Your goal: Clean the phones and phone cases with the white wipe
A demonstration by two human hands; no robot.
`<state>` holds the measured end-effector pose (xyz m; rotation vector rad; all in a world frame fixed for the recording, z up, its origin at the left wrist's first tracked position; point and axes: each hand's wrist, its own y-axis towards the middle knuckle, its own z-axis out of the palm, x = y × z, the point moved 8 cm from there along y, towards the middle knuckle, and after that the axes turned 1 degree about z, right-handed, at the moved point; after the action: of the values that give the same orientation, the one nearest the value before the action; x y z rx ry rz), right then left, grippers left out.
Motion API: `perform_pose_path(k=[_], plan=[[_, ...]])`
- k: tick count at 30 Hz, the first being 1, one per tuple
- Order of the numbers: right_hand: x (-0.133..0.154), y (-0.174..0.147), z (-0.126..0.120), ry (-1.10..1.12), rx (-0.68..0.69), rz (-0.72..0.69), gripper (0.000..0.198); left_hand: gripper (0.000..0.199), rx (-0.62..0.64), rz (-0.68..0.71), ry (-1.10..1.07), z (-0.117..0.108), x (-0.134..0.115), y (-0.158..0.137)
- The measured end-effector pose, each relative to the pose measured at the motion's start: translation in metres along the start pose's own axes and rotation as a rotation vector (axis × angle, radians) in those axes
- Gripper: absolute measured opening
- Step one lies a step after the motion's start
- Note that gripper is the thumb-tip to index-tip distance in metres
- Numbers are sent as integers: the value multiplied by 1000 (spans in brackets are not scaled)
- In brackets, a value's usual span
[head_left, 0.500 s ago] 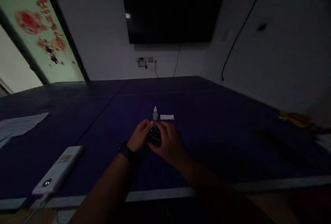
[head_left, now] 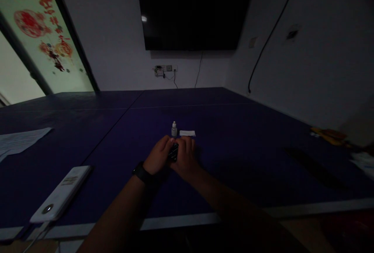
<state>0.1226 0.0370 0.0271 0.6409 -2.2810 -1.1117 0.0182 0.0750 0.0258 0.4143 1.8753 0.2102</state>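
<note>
Both hands meet around a small black object with pale diagonal marks (head_left: 173, 152); its kind is hard to make out in the dim light. My left hand (head_left: 158, 154), with a dark watch (head_left: 142, 172) on its wrist, grips it from the left, thumb near the top edge. From the right, my right hand (head_left: 186, 159) wraps its fingers over it and hides much of that side. Just beyond the fingertips stands a small clear dropper bottle (head_left: 174, 130) with a white cap. Beside the bottle lies a flat white strip (head_left: 187, 133).
A white power bank-like device (head_left: 62, 194) with a cable lies near the front edge at left. Printed sheets (head_left: 22, 142) rest farther left on the dark blue table (head_left: 233, 128). A long dark item (head_left: 314, 167) and a yellow-orange thing (head_left: 331, 135) are at right.
The right hand has closed in toward the left, and its fingers cover more of the black object. The view has shifted slightly; the bottle and white strip stay put on the table.
</note>
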Motion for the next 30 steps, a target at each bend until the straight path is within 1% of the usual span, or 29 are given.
perform_pose_path(k=[2, 8, 15, 18, 21, 23, 26, 30], plan=[[-1, -1, 1, 1, -1, 5, 57, 36, 11, 1, 2, 1, 0, 0], [-5, -2, -2, 75, -94, 1, 51, 36, 47, 29, 21, 6, -5, -1], [-6, 2, -2, 86, -93, -38, 43, 39, 51, -7, -66, 9, -4, -2], [-4, 3, -1, 94, -57, -56, 42, 41, 42, -27, -97, 9, -3, -2], [-5, 3, 1, 111, -10, -47, 42, 43, 31, -46, -149, 9, -1, -3], [-6, 3, 1, 133, -3, -43, 43, 45, 38, -58, -189, 11, 0, -4], [-6, 2, -2, 164, -44, -79, 45, 47, 69, -84, -265, 15, 0, -5], [-6, 0, -6, 162, -95, -113, 43, 51, 106, -124, -392, 21, 0, -7]])
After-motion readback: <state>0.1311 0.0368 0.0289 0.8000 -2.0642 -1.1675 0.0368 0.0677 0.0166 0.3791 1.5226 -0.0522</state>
